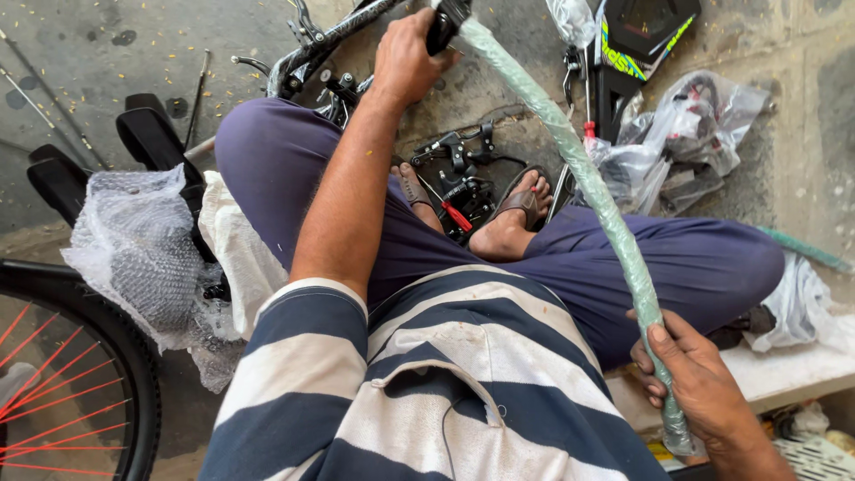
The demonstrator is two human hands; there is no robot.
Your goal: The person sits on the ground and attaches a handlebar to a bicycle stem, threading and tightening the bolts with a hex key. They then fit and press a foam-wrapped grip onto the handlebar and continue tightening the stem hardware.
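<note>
We've got both hands clamped on the foam-wrapped bike tube (595, 191): left hand (410, 58) at the black end, right hand (699, 383) low; stiff, light, wrap slippery.

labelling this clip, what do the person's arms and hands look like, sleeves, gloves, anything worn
Both hands, left and right, are bare: no gloves, rings or watch visible. The left arm is bare up to a short sleeve with wide navy and white stripes. The right arm is mostly out of frame, so its sleeve can't be seen.

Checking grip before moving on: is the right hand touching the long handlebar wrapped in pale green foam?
Touching. The head view shows the right hand closed around the green-wrapped handlebar near its lower end, fingers curled over the wrap.
</note>
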